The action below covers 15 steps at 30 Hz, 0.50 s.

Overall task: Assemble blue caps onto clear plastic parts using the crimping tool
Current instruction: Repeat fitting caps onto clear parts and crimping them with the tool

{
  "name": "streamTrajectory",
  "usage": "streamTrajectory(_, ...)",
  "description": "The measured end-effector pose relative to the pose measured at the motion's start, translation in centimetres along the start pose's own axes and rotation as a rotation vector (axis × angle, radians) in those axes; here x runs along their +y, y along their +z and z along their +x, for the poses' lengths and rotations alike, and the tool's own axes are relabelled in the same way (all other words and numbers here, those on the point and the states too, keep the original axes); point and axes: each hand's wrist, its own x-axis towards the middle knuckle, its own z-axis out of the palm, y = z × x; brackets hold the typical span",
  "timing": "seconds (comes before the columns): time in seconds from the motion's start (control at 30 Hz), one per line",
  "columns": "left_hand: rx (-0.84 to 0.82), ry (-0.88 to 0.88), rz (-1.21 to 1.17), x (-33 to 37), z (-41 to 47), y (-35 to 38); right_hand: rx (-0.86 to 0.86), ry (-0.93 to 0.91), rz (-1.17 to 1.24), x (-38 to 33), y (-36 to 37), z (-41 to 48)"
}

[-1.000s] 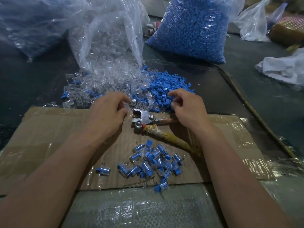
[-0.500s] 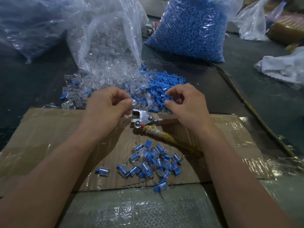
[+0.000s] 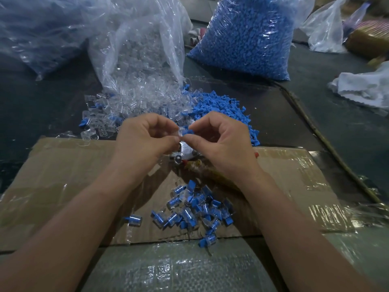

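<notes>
My left hand [image 3: 145, 138] pinches a clear plastic part [image 3: 180, 132] between thumb and forefinger. My right hand [image 3: 221, 142] pinches a blue cap [image 3: 186, 131] and holds it against that part, fingertips almost touching. Both hands hover just above the crimping tool [image 3: 185, 153], which lies on the cardboard [image 3: 73, 165] with its metal head showing and its wrapped handle running under my right wrist. Loose clear parts [image 3: 134, 98] and loose blue caps [image 3: 219, 110] are heaped beyond my hands. Several assembled pieces [image 3: 193, 207] lie in a pile between my forearms.
An open clear bag of clear parts [image 3: 136, 43] spills at the back centre, a full bag of blue caps [image 3: 248, 34] stands to its right, another plastic bag [image 3: 37, 32] sits far left. A white cloth [image 3: 366, 87] lies at the right. A thin stick [image 3: 328, 144] runs diagonally there.
Both hands rose from the heaps and came together over the tool. The left brought a clear part, the right a blue cap, and the two pieces now meet.
</notes>
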Motion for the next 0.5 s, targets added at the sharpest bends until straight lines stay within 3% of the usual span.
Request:
streamTrajectory(0.23, -0.002, 0.014, -0.032, 0.26, -0.41, 0.21, 0.019, -0.054, -0.132, 0.42, 0.14, -0.11)
streamTrajectory(0.5, -0.035, -0.096, -0.147, 0.12, -0.10, 0.19, 0.019, -0.025, -0.137, 0.68, 0.60, 0.05)
